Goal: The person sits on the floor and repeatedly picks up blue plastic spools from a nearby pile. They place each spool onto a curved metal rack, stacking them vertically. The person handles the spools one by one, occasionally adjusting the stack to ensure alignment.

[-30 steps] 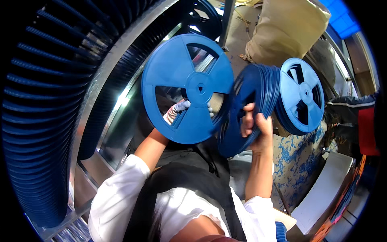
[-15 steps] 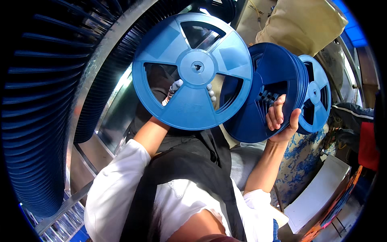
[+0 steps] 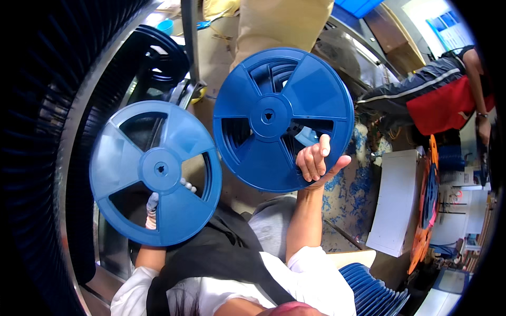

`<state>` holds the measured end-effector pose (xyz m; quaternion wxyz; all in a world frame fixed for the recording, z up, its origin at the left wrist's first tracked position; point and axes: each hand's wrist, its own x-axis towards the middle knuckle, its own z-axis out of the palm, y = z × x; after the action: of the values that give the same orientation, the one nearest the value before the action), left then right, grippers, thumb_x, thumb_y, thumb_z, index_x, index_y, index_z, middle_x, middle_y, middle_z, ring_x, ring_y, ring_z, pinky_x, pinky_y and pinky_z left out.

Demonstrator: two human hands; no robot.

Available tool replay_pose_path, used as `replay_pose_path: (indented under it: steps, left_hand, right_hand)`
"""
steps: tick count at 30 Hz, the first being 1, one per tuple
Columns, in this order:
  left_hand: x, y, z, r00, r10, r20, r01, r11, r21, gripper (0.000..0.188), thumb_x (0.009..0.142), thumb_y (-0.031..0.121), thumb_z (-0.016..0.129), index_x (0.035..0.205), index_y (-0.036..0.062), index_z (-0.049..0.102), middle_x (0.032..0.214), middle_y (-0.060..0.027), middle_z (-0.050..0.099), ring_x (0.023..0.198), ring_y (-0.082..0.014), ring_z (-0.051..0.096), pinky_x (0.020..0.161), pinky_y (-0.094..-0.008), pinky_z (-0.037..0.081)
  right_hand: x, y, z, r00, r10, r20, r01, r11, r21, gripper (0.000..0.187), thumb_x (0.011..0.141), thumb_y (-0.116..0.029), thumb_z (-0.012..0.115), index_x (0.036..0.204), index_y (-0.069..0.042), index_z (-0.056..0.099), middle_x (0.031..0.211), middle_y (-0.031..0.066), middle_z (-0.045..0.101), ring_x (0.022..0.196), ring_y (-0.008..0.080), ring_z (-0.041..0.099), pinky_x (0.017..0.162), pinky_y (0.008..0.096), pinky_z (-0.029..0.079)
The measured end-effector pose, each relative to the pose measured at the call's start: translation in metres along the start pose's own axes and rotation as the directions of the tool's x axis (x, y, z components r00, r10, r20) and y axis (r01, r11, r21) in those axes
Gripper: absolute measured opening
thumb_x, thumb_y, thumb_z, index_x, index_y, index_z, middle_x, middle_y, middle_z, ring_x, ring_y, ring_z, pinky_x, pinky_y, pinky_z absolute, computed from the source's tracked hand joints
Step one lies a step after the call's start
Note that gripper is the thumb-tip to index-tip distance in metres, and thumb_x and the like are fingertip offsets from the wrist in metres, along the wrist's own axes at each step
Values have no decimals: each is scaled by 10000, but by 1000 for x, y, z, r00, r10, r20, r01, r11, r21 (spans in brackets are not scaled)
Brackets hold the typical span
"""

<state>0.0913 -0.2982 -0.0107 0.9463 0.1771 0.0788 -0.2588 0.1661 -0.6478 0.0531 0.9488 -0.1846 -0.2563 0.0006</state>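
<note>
A light blue plastic reel (image 3: pixel 182 221) with wedge-shaped windows faces me at the left. My left hand (image 3: pixel 152 208) grips it from behind: the grey-covered thumb shows through one window and fingertips through another, and the rest is hidden. To its right and a bit farther off is a stack of darker blue reels (image 3: pixel 269 166), several rims showing through the front windows. My right hand (image 3: pixel 314 163) holds this stack at its lower right rim, fingers bent over a window and thumb sticking out. The two hubs are apart, and the rims come close together.
Rows of dark reels (image 3: pixel 39 174) line a metal-framed rack at the left. A beige covered bulk (image 3: pixel 282 23) stands ahead. At right are a white box (image 3: pixel 392 200), an orange disc (image 3: pixel 424 226) and a person in red (image 3: pixel 437 108). More blue reels (image 3: pixel 371 289) sit low right.
The light blue reel has moved left and down, away from the stack. The stack has swung left and now faces me. My view has turned right, bringing more of the other person in.
</note>
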Motion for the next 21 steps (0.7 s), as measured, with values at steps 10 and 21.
replay_pose_path:
  steps: [10,21]
  left_hand:
    - [4,-11,-11,990,70,-119,-67,997,25,656,818,315,690,1327,13,406,1240,-146,521,1184,-296,484,1049,-435,386]
    - [30,-27,12,972,127,-198,-62,950,306,476,882,218,628,1309,89,462,1191,-97,579,1055,-215,583,936,-406,486]
  right_hand:
    - [1,-7,6,999,-50,11,48,993,111,418,882,-409,603,904,-18,459,487,-11,444,353,42,426,298,155,376]
    - [-11,44,42,964,230,-133,-255,941,-222,608,766,-598,648,895,-20,507,463,-27,429,351,69,389,301,188,300]
